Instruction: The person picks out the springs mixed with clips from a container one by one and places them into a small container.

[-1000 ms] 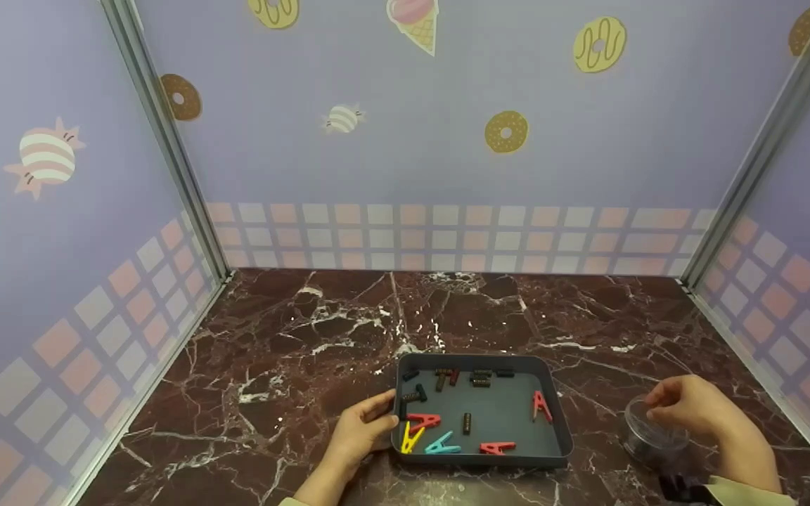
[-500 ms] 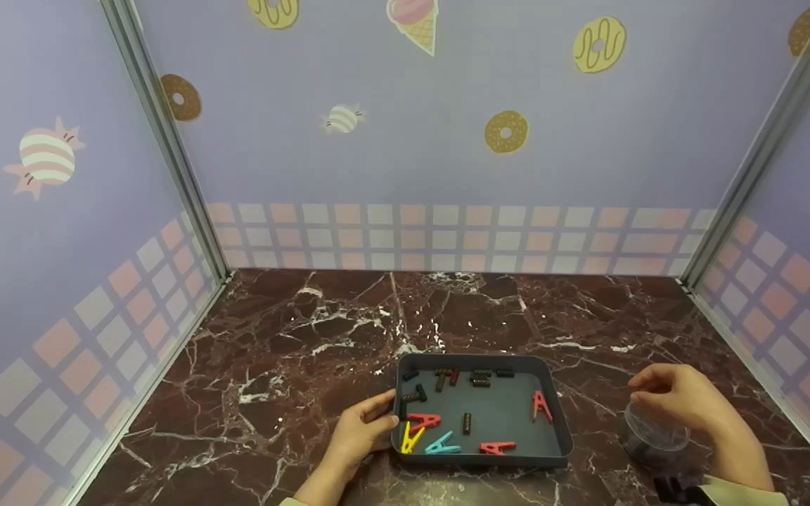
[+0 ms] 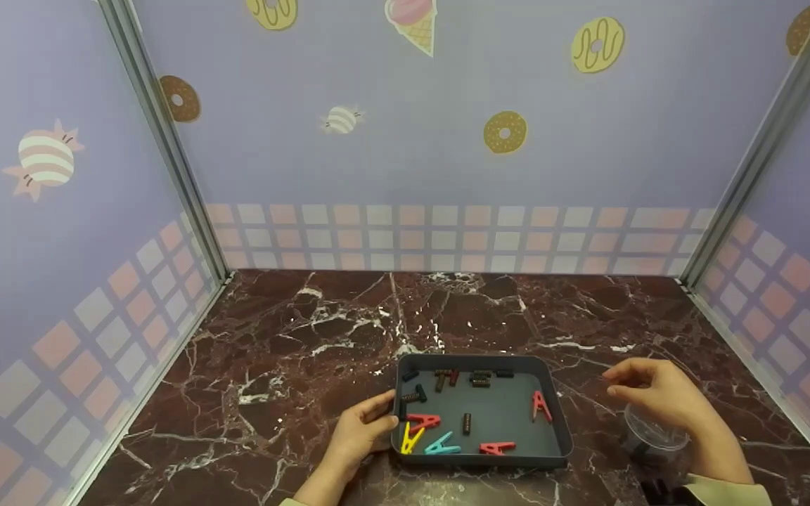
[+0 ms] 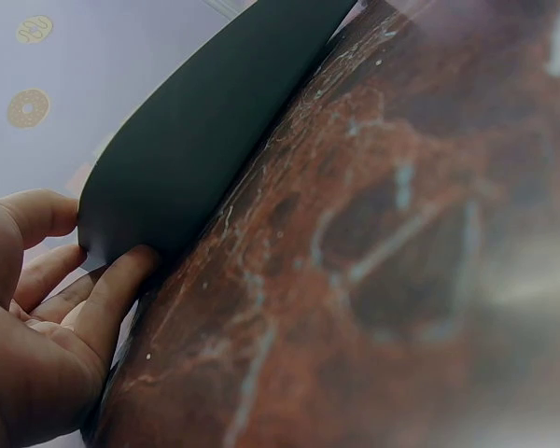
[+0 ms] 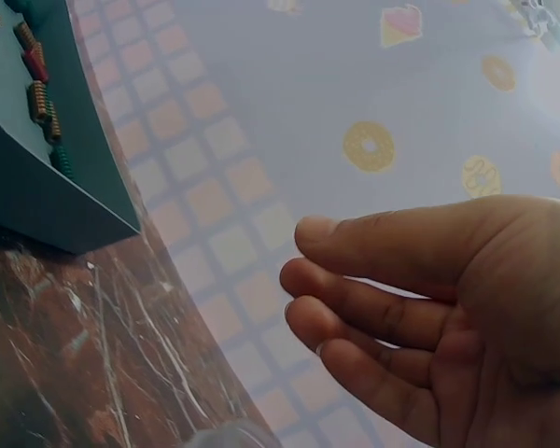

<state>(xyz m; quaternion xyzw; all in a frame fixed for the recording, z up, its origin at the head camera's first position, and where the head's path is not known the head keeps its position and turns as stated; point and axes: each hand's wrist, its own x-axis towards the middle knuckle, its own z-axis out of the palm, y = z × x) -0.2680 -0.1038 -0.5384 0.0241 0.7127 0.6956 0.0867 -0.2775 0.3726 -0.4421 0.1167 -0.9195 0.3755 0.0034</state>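
A dark grey tray (image 3: 503,411) lies on the marbled table. Against its left wall rests my left hand (image 3: 359,430), thumb and fingers extended; the left wrist view shows fingertips touching the outer side of the tray (image 4: 196,140). Over a clear plastic cup (image 3: 658,439) right of the tray hovers my right hand (image 3: 669,397), loosely bent, with nothing seen between thumb and fingers (image 5: 355,299). In the tray are red clothespins (image 3: 496,448), a yellow clothespin (image 3: 412,438), a light blue clothespin (image 3: 441,444) and several small dark ribbed pieces (image 3: 467,423).
More ribbed pieces (image 3: 481,379) lie along the tray's back side. Patterned purple walls (image 3: 412,161) enclose the table (image 3: 271,393) at the back and both sides. My right forearm covers part of the cup's surroundings.
My right hand has moved left and slightly up from above the cup toward the tray, its thumb and fingers spreading slightly. My left hand and the tray stay put.
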